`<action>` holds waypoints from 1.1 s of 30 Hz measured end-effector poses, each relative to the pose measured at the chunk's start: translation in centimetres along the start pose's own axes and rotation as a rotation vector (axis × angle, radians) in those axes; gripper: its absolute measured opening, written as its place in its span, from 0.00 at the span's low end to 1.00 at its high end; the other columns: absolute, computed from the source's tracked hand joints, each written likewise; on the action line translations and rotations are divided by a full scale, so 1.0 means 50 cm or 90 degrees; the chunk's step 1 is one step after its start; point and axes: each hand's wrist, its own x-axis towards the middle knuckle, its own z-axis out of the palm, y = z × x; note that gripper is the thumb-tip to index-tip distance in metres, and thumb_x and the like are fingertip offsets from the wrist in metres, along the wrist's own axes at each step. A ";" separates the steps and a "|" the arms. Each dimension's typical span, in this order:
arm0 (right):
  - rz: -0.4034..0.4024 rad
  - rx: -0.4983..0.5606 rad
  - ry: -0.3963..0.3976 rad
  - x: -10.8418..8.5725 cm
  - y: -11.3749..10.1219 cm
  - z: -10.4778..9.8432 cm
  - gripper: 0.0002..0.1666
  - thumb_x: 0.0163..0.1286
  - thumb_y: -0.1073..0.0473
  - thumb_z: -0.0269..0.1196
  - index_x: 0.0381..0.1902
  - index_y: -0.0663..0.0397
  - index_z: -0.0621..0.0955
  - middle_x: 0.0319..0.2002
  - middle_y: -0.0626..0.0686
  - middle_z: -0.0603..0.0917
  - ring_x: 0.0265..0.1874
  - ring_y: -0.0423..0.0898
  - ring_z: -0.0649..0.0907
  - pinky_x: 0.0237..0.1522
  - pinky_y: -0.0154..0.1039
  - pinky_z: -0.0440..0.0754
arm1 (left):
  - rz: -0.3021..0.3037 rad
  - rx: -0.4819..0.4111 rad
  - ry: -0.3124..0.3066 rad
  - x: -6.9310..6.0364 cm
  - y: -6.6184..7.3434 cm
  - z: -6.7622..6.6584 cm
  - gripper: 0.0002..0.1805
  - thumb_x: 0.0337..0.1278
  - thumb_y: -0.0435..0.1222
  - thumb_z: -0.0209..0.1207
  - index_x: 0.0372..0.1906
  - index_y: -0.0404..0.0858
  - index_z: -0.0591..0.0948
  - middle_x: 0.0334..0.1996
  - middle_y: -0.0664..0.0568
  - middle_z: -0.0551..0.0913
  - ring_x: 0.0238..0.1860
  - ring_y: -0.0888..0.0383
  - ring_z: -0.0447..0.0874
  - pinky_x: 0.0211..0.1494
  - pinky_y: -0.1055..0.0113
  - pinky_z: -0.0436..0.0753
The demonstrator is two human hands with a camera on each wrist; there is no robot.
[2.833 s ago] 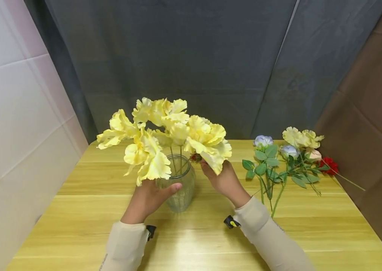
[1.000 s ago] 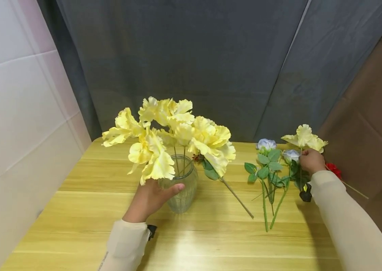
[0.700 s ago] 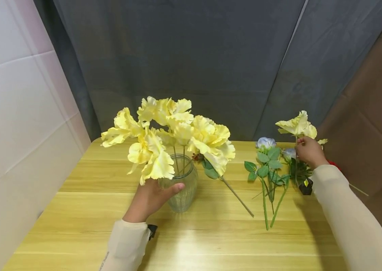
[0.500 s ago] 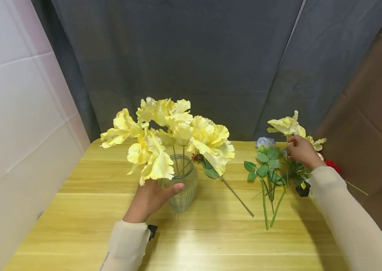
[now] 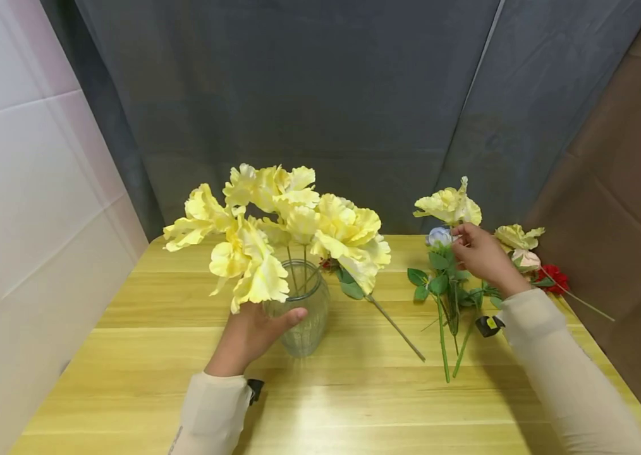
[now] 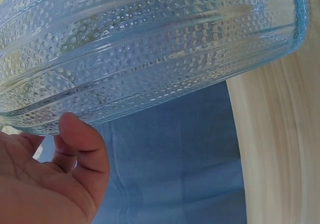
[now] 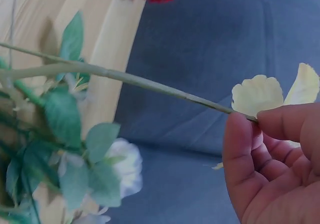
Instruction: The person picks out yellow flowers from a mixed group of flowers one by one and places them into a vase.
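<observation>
So the right grip (image 5: 482, 256) has thumb and fingertips pinched on a yellow flower's stem (image 7: 165, 89), just under the bloom (image 5: 448, 205). My guess is it's held there to keep those floppy petals uncrushed and let the stem hang free. It's over the right side of the surface (image 5: 127, 385), with the pale blue flower (image 5: 439, 236) just below its bloom in the head view.

Which way it points: head up, stem down, long axis pretty close to upright. The lower end gets lost against the green leaves (image 5: 440, 283), so can't tell if it's touching anything.

The left grip (image 5: 249, 338) cups the side of the glass vase (image 5: 310, 332), thumb across the front, most fingers hidden in the head view. Probably steadying it, since the big yellow blooms (image 5: 260, 275) spread well past the rim and look top-heavy. The vase itself stands upright.

Further out, a loose dark stem (image 5: 394, 328) lies beside the vase, cut end toward the person. Pink (image 5: 525, 259) and red (image 5: 554, 278) flowers sit at the far right.
</observation>
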 end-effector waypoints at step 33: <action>-0.257 0.261 0.140 -0.154 -0.232 0.124 0.13 0.75 0.67 0.56 0.54 0.66 0.73 0.37 0.60 0.78 0.32 0.49 0.81 0.31 0.41 0.85 | 0.046 -0.002 0.030 0.007 -0.004 0.006 0.55 0.49 0.64 0.67 0.78 0.49 0.54 0.74 0.47 0.61 0.72 0.45 0.59 0.68 0.43 0.65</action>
